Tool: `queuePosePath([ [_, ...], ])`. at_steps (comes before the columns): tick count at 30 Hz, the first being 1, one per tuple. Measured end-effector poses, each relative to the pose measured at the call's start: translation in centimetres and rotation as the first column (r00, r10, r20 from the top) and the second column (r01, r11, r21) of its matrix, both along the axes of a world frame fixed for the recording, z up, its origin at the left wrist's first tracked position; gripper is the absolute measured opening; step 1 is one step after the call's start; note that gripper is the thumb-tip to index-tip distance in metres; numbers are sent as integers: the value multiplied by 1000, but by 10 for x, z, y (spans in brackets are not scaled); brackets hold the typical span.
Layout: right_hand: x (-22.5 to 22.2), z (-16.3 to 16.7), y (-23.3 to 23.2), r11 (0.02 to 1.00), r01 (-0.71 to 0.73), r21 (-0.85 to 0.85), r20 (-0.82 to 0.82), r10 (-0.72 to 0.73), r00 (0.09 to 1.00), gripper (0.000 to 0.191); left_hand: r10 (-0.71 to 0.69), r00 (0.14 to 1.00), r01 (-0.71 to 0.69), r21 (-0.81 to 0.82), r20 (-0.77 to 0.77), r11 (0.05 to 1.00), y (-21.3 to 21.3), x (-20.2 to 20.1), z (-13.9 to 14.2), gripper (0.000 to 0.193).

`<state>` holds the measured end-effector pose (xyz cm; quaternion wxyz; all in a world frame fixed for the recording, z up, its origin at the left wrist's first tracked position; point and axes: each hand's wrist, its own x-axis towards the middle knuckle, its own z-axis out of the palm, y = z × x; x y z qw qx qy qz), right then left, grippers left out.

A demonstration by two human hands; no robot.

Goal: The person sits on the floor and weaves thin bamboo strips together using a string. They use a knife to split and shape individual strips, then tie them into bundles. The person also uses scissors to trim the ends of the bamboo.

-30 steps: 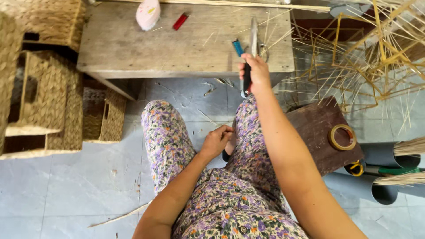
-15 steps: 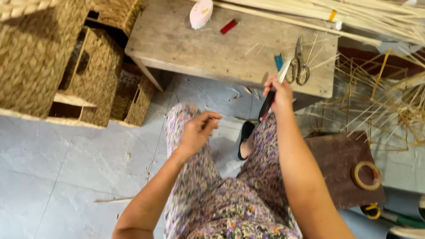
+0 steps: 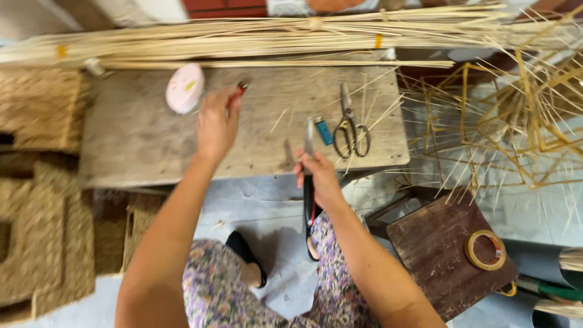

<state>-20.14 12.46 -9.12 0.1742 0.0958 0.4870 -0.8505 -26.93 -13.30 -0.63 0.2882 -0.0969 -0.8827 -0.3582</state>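
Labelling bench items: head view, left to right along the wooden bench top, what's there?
Pink oval object → left hand at a small red item → right hand with knife → blue lighter → scissors.

A single head-worn camera looks steeply down from above the seated person, facing forward over both forearms onto the wooden counter (image 3: 152,146) close ahead, the tiled floor (image 3: 267,212) nearer beneath.

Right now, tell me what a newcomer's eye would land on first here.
The person's two bare hands over the weathered wooden bench: the left hand reaches toward a small red object beside a pink oval pad, and the right hand grips a dark-handled knife. Metal scissors lie right of it, with long pale bamboo strips bundled behind.
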Motion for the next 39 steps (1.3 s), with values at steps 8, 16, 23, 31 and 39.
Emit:
queuePosePath([
  [8,15,-5,-1,997,-78,-23,75,80,994,21,57,996,-36,-293,65,955,62,-183,-9,16],
  [16,24,5,9,991,-130,-19,108,131,985,21,-21,989,88,-471,146,878,121,-250,-20,28],
  [23,21,8,10,986,-157,-48,134,162,978,23,154,950,61,-648,270,759,133,-270,-23,21],
  [31,18,4,11,986,-153,-71,161,163,973,21,-24,996,57,-412,85,910,97,-256,-1,28],
  [39,13,-3,4,980,-186,-66,143,194,970,19,-32,996,73,-555,83,828,48,-218,40,46],
])
